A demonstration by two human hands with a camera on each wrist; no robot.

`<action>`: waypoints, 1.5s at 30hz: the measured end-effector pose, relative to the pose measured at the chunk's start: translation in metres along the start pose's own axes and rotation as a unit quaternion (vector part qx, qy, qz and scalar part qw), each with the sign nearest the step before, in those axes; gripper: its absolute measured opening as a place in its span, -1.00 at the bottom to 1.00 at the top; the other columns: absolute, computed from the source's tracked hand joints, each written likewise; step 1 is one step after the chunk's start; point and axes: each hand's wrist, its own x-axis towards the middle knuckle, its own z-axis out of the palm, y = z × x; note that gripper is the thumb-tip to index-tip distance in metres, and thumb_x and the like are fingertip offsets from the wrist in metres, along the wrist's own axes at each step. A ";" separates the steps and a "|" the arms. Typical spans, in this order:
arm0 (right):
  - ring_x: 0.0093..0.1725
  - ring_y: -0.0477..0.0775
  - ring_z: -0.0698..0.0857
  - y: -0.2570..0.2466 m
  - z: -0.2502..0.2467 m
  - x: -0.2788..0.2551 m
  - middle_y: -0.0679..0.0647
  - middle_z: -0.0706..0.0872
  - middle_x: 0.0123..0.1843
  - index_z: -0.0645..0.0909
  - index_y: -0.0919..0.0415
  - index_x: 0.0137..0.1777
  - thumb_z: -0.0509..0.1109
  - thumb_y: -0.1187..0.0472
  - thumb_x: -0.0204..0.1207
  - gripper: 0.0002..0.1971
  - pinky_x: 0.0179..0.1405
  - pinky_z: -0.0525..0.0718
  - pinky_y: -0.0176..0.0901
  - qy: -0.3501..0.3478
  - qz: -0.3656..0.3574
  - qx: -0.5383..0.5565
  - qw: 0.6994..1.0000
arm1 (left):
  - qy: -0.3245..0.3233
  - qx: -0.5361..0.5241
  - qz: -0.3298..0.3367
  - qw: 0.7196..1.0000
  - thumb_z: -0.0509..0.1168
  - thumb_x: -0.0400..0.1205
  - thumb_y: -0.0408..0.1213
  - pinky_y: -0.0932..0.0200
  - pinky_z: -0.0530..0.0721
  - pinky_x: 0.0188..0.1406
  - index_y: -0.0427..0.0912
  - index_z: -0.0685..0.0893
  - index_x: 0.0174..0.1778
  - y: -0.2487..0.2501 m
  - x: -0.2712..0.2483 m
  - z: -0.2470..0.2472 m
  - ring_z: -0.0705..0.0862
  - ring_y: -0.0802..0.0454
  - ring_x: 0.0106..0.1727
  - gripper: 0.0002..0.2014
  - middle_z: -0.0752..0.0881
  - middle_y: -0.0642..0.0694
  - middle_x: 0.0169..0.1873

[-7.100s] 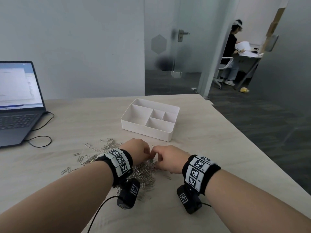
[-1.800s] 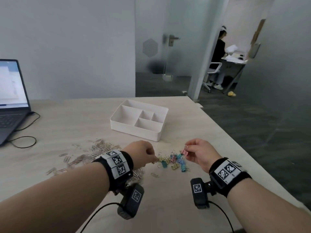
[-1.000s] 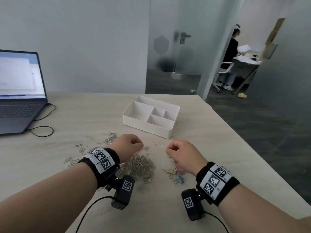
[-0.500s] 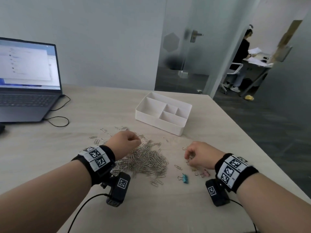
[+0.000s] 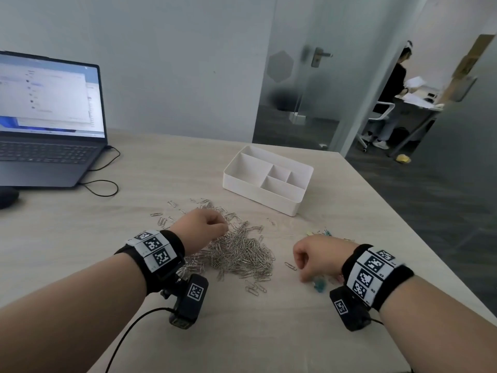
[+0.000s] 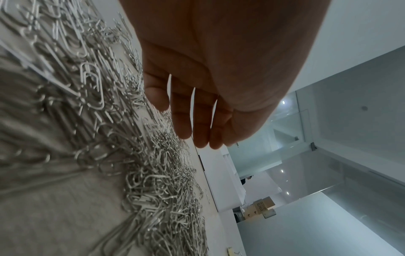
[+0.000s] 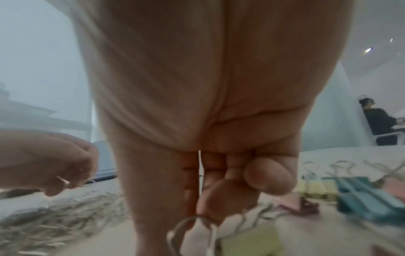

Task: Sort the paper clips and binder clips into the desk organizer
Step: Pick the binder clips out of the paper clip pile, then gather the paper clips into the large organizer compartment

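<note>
Far left on the counter (image 5: 67, 238) sits an open laptop (image 5: 45, 122), not part of the job. Next over, the left hand (image 5: 200, 227) hangs over the silver paper clips (image 5: 242, 251); a second ago it was bunched at the heap's near edge, now it's deeper over it. In the left wrist view its fingers (image 6: 181, 121) reach down straight and slightly parted, nothing in the grip. Behind the heap the white desk organizer (image 5: 285, 203) has every compartment bare, so no sorting has landed yet. Right of the heap, the coloured binder clips (image 7: 361, 195) have been pulled apart from the silver ones since the earlier views. The right hand (image 5: 318, 255) is down among them, thumb and fingertips (image 7: 210, 202) pinching the wire handle of one yellowish binder clip (image 7: 247, 240). Likely next: carry it to the organizer.
</note>
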 end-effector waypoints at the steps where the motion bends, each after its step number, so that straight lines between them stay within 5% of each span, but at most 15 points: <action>1: -0.27 -0.16 0.64 0.004 -0.001 0.000 -0.08 0.77 -0.10 0.68 0.04 -0.12 0.60 0.11 0.33 -0.82 -0.39 0.58 -0.31 0.016 0.016 -0.009 1.000 | 0.000 -0.001 -0.002 1.000 0.39 0.62 -0.11 0.31 0.47 -0.51 -0.02 0.75 -0.20 0.000 0.000 0.000 0.52 0.27 -0.56 -0.87 0.75 0.04 -0.33; 4: -0.09 -0.05 0.69 0.011 -0.003 0.002 -0.08 0.75 -0.09 0.68 0.04 -0.12 0.55 0.13 0.38 -0.87 -0.12 0.66 -0.16 0.062 0.037 -0.018 0.997 | 0.002 0.006 -0.006 1.000 0.39 0.63 -0.09 0.31 0.47 -0.51 0.00 0.74 -0.22 -0.002 0.001 0.000 0.54 0.25 -0.52 -0.87 0.74 0.08 -0.35; 10: -0.10 -0.06 0.65 -0.015 0.003 0.010 -0.11 0.73 -0.09 0.74 0.05 -0.06 0.46 0.16 0.45 -0.91 -0.29 0.52 -0.30 0.060 0.001 0.009 0.998 | 0.009 0.012 -0.006 1.000 0.38 0.62 -0.07 0.26 0.50 -0.44 0.00 0.73 -0.24 -0.004 0.002 0.001 0.56 0.18 -0.46 -0.85 0.72 0.08 -0.36; 13: -0.06 -0.03 0.68 -0.032 0.004 0.022 -0.08 0.77 -0.08 0.73 0.03 -0.12 0.43 0.23 0.47 -0.92 -0.13 0.55 -0.24 0.068 -0.004 0.002 0.998 | 0.020 0.017 -0.006 1.000 0.37 0.63 -0.07 0.27 0.50 -0.44 0.01 0.72 -0.24 -0.006 0.002 0.001 0.55 0.17 -0.47 -0.84 0.65 0.12 -0.44; 18: -0.25 -0.09 0.74 -0.061 0.005 0.043 -0.03 0.83 -0.21 0.74 0.11 -0.11 0.44 0.22 0.53 -0.94 -0.24 0.66 -0.24 0.091 -0.048 0.115 0.988 | 0.051 0.041 -0.018 0.998 0.35 0.63 -0.12 0.25 0.55 -0.44 -0.01 0.72 -0.25 -0.012 -0.001 -0.006 0.59 0.11 -0.44 -0.85 0.65 0.10 -0.47; 21: -0.06 -0.01 0.75 -0.056 0.001 0.059 -0.05 0.79 -0.06 0.73 0.06 -0.03 0.33 0.19 0.56 -0.87 0.00 0.71 -0.11 0.187 -0.011 0.183 0.965 | 0.095 0.047 -0.030 0.994 0.34 0.60 -0.15 0.22 0.61 -0.28 0.07 0.74 -0.20 -0.021 -0.001 -0.016 0.70 0.03 -0.24 -0.90 0.74 0.10 -0.22; 26: 0.13 0.01 0.60 -0.041 -0.005 0.080 0.04 0.57 0.30 0.59 0.03 0.32 0.32 0.14 0.56 -0.67 0.19 0.55 -0.12 0.305 0.040 0.234 0.922 | 0.149 0.105 -0.048 0.982 0.35 0.56 -0.12 0.00 0.47 0.45 0.11 0.69 0.23 -0.053 0.011 -0.035 0.51 0.01 0.44 -0.69 0.54 0.00 0.46; 31: 0.36 0.17 0.60 -0.034 -0.025 0.098 0.11 0.28 0.62 0.33 0.03 0.63 0.22 0.12 0.62 -0.44 0.39 0.55 0.01 0.281 0.086 0.213 0.932 | 0.070 0.191 -0.135 0.970 0.29 0.52 0.16 -0.23 0.19 0.65 0.16 0.32 0.63 -0.076 0.029 -0.041 0.10 -0.12 0.71 -0.29 0.16 -0.09 0.71; 35: 0.42 0.26 0.58 -0.030 -0.039 0.120 0.18 0.50 0.56 0.37 0.14 0.62 0.16 0.17 0.64 -0.48 0.33 0.57 0.02 0.222 0.119 0.152 0.956 | 0.020 0.223 -0.150 0.963 0.23 0.53 0.22 -0.25 0.08 0.68 0.11 0.14 0.70 -0.071 0.038 -0.040 -0.02 -0.17 0.74 -0.19 0.04 -0.11 0.74; 42: 0.06 0.27 0.69 -0.024 -0.042 0.150 0.16 0.76 0.16 0.65 0.12 0.21 0.18 0.29 0.54 -0.68 0.02 0.65 -0.05 0.190 0.130 0.085 0.969 | -0.066 0.245 -0.089 0.963 0.22 0.59 0.25 -0.23 0.15 0.65 0.02 0.16 0.71 -0.044 0.046 -0.036 0.09 -0.15 0.71 -0.20 0.18 -0.08 0.71; 45: 0.03 0.24 0.68 -0.020 -0.040 0.157 0.12 0.75 0.11 0.65 0.07 0.15 0.20 0.26 0.54 -0.72 -0.05 0.60 -0.07 0.196 0.135 0.064 0.969 | -0.134 0.204 -0.060 0.968 0.27 0.64 0.16 0.02 0.39 0.51 -0.02 0.36 0.64 -0.028 0.044 -0.033 0.42 -0.09 0.56 -0.33 0.44 -0.06 0.58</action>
